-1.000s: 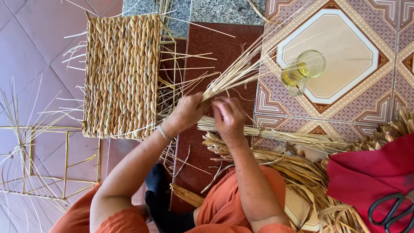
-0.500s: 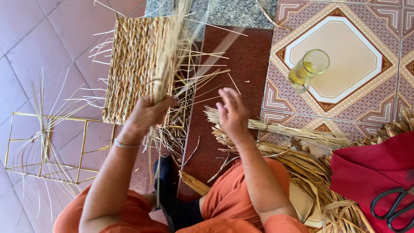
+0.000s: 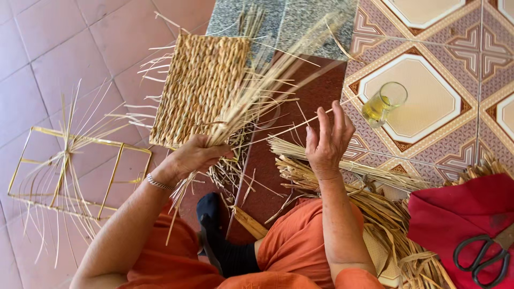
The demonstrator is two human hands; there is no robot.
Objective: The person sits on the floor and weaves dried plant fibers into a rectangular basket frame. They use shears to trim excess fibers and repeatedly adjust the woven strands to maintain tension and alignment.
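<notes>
So the left hand (image 3: 195, 155) is clenched around a thick bundle of pale dry straw stalks (image 3: 251, 99), gripping it near the bottom end, with the long stalks fanning up and away over the floor and short ends hanging below the fist. There's a thin silver bracelet (image 3: 159, 183) on that wrist. The right hand (image 3: 327, 142) is up with fingers spread and loose, not gripping anything firmly; a single thin straw strand (image 3: 292, 128) runs across the fingertips, looks like it's just touching them.

Right behind the bundle lies a flat rectangular mat of braided golden straw (image 3: 201, 88), resting on the tiled floor (image 3: 64, 59), loose stalks sticking out of its edges. Off to the left there's a thin yellow rectangular frame (image 3: 115, 163) with straw strands tied across it, well apart from both hands.

Below the right hand is a heap of loose straw and braided cord (image 3: 375, 208) spread over the floor beside the person's orange-clad knees. A clear glass with yellowish liquid (image 3: 383, 103) stands on the patterned tile, near the right hand but not touching. Bottom right corner: a red cloth (image 3: 455, 214) with black-handled scissors (image 3: 484, 257) lying on it.
</notes>
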